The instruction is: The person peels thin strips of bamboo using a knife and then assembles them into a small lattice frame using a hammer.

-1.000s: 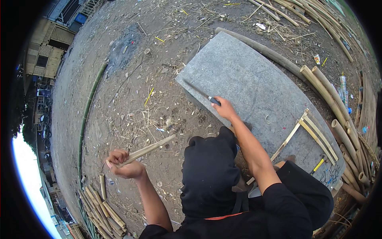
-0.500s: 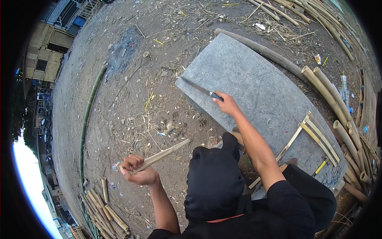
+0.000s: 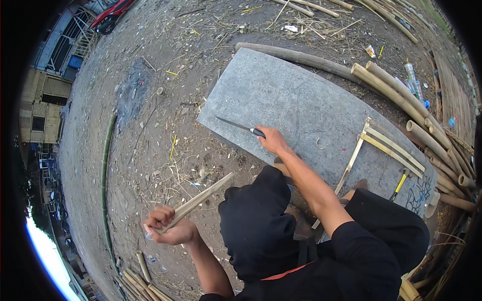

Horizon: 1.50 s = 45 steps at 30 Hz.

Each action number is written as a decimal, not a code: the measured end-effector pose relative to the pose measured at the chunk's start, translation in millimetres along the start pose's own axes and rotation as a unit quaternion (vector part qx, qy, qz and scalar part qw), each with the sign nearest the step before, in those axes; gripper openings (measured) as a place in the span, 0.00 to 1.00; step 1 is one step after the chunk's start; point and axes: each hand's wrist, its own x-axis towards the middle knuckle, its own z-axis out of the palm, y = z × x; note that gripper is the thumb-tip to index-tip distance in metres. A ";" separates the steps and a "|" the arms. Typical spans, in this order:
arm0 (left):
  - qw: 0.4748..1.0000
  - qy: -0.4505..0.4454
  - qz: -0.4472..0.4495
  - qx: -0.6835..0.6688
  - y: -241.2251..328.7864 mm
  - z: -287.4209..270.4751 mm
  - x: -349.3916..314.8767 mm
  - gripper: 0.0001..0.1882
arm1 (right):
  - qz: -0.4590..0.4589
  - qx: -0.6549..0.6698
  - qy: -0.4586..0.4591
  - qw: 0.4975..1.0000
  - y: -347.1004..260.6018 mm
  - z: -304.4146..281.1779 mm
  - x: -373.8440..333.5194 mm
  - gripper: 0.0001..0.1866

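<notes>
My left hand (image 3: 170, 227) is closed around one end of a flat bamboo slat (image 3: 206, 195), which points up and to the right above the dirt. My right hand (image 3: 273, 139) grips the dark handle of a knife (image 3: 233, 123). Its blade points left, over the near left end of a grey stone slab (image 3: 281, 90); I cannot tell whether it touches the surface. On the slab's right part lie several thin bamboo strips (image 3: 394, 152), some meeting at a corner. A hammer (image 3: 399, 184) with a yellow handle rests near them.
Bamboo poles (image 3: 386, 93) are piled right of the slab, and one long pole (image 3: 301, 57) runs along its far edge. A green pole (image 3: 106, 185) lies on the ground at left, above cut bamboo pieces (image 3: 143, 287). A red vehicle (image 3: 113, 14) stands far left.
The whole view has shifted, bringing the red vehicle in at upper left. The knife has moved slightly right, away from the slab's left corner. Both hands keep their hold.
</notes>
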 end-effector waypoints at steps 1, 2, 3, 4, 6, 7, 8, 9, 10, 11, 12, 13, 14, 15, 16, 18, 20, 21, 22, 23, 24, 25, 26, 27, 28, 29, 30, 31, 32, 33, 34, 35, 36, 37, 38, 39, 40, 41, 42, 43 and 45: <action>1.000 -0.002 0.005 -0.005 4.1 7.4 3.9 0.16 | 0.020 0.003 0.050 0.999 0.7 0.9 -1.1 0.23; 1.000 -0.004 0.010 -0.012 9.0 14.9 9.1 0.16 | 0.041 0.006 0.101 0.994 2.0 -0.5 -0.8 0.22; 0.999 -0.036 0.024 -0.032 15.0 19.2 18.9 0.16 | 0.064 0.010 0.152 0.986 4.2 1.5 -2.0 0.22; 0.998 -0.036 0.045 -0.037 23.5 26.9 31.2 0.16 | 0.065 -0.027 0.175 0.982 10.5 -1.1 -1.0 0.21; 0.995 -0.022 0.083 -0.053 41.8 51.9 51.0 0.17 | 0.074 -0.105 0.218 0.967 25.7 -7.0 -1.1 0.19; 0.993 -0.010 0.100 -0.059 51.7 67.8 59.2 0.17 | 0.069 -0.107 0.200 0.972 28.6 -10.4 -4.1 0.19; 0.989 -0.017 0.124 -0.077 59.8 86.4 64.5 0.17 | 0.062 -0.112 0.185 0.974 30.5 -21.8 -3.8 0.19; 0.983 -0.023 0.156 -0.094 74.6 105.6 71.5 0.18 | 0.048 -0.111 0.170 0.978 24.1 -36.0 0.8 0.18; 0.980 -0.037 0.168 -0.103 83.2 120.9 77.1 0.19 | 0.072 -0.113 0.117 0.984 17.0 -52.2 1.3 0.19; 0.976 -0.046 0.180 -0.116 87.0 135.8 81.9 0.20 | 0.095 -0.117 0.063 0.987 8.3 -79.7 3.9 0.19; 0.972 -0.053 0.191 -0.130 90.4 150.8 85.9 0.21 | 0.118 -0.121 0.008 0.986 2.7 -112.7 2.2 0.19; 0.965 -0.095 0.180 -0.163 90.5 165.1 92.9 0.20 | 0.119 -0.144 -0.016 0.982 6.3 -150.1 -4.9 0.20; 0.955 -0.134 0.175 -0.197 92.7 181.0 98.7 0.20 | 0.116 -0.167 -0.041 0.978 4.8 -192.5 -11.0 0.21; 0.950 -0.170 0.171 -0.201 92.2 203.0 95.4 0.19 | 0.122 -0.230 -0.074 0.963 -9.5 -238.2 -21.9 0.22; 0.941 -0.206 0.175 -0.202 97.2 228.4 94.5 0.18 | 0.120 -0.289 -0.108 0.944 -33.1 -284.5 -32.0 0.23; 0.940 -0.252 0.097 -0.210 101.8 288.3 91.6 0.15 | 0.162 -0.410 -0.105 0.891 -78.8 -372.3 -64.5 0.21; 0.904 -0.333 0.010 -0.269 100.4 345.9 61.0 0.15 | 0.204 -0.456 -0.003 0.866 -105.2 -446.0 -111.1 0.22; 0.865 -0.369 -0.053 -0.336 76.2 373.4 30.1 0.13 | 0.172 -0.506 0.028 0.845 -81.3 -485.0 -158.4 0.23; 0.850 -0.386 -0.082 -0.350 78.9 395.7 20.3 0.13 | 0.201 -0.492 0.047 0.846 -115.3 -493.9 -187.3 0.28; 0.829 -0.371 -0.142 -0.393 82.1 417.1 5.2 0.12 | 0.191 -0.460 0.075 0.864 -125.2 -502.1 -220.7 0.33; 0.811 -0.356 -0.194 -0.422 85.1 431.4 -9.8 0.13 | 0.160 -0.422 0.116 0.884 -128.7 -496.6 -243.3 0.35; 0.779 -0.351 -0.229 -0.466 77.1 443.7 -21.1 0.14 | 0.132 -0.387 0.156 0.899 -131.2 -485.6 -265.5 0.37; 0.744 -0.345 -0.273 -0.503 59.2 450.2 -40.2 0.15 | 0.110 -0.347 0.192 0.912 -125.1 -470.8 -287.5 0.38; 0.745 -0.303 -0.319 -0.501 48.0 449.4 -65.6 0.15 | 0.082 -0.388 0.218 0.892 -116.8 -461.0 -302.6 0.37; 0.748 -0.261 -0.354 -0.496 42.3 444.3 -85.9 0.16 | 0.042 -0.425 0.245 0.870 -110.0 -451.8 -309.0 0.35; 0.745 -0.239 -0.375 -0.496 28.9 436.5 -106.8 0.17 | 0.002 -0.460 0.269 0.846 -98.2 -442.7 -314.1 0.34; 0.737 -0.212 -0.406 -0.497 11.2 426.2 -137.6 0.17 | 0.031 -0.438 0.287 0.852 -83.7 -436.2 -327.7 0.34; 0.740 -0.185 -0.444 -0.470 -5.0 412.6 -165.9 0.18 | 0.057 -0.412 0.306 0.856 -67.7 -428.1 -339.2 0.33; 0.711 -0.158 -0.503 -0.465 -21.4 396.4 -188.6 0.17 | 0.079 -0.382 0.326 0.861 -51.7 -419.7 -346.9 0.33; 0.707 -0.145 -0.533 -0.441 -42.7 379.8 -212.8 0.17 | 0.084 -0.379 0.327 0.862 -30.1 -407.0 -354.3 0.31; 0.702 -0.124 -0.564 -0.417 -60.7 363.4 -237.5 0.17 | 0.094 -0.382 0.325 0.860 -13.0 -397.0 -365.6 0.29; 0.691 -0.102 -0.596 -0.395 -75.2 347.3 -257.1 0.18 | 0.105 -0.389 0.323 0.856 -2.9 -390.2 -375.8 0.27; 0.693 -0.106 -0.596 -0.390 -91.7 328.8 -272.5 0.18 | 0.129 -0.357 0.304 0.874 18.0 -377.0 -380.7 0.25; 0.695 -0.109 -0.596 -0.388 -106.6 314.6 -285.5 0.17 | 0.150 -0.326 0.284 0.889 37.9 -366.5 -384.3 0.22; 0.700 -0.136 -0.607 -0.352 -123.4 302.7 -297.4 0.16 | 0.173 -0.291 0.263 0.904 55.3 -357.7 -385.9 0.20; 0.705 -0.162 -0.615 -0.314 -139.4 290.6 -304.3 0.14 | 0.173 -0.287 0.268 0.903 66.0 -352.8 -383.7 0.19; 0.704 -0.184 -0.627 -0.278 -151.1 280.8 -313.2 0.13 | 0.175 -0.288 0.273 0.901 76.3 -351.7 -385.7 0.17; 0.711 -0.231 -0.633 -0.199 -162.3 269.6 -319.3 0.12 | 0.178 -0.290 0.278 0.899 86.0 -350.8 -388.9 0.16; 0.711 -0.276 -0.635 -0.119 -166.1 263.1 -324.3 0.12 | 0.185 -0.277 0.266 0.904 95.6 -353.4 -394.5 0.16; 0.705 -0.318 -0.633 -0.039 -170.1 257.6 -329.2 0.13 | 0.194 -0.265 0.255 0.909 104.5 -356.1 -401.5 0.17; 0.673 -0.357 -0.647 0.016 -173.1 249.9 -339.5 0.16 | 0.210 -0.261 0.255 0.907 117.7 -358.9 -415.3 0.17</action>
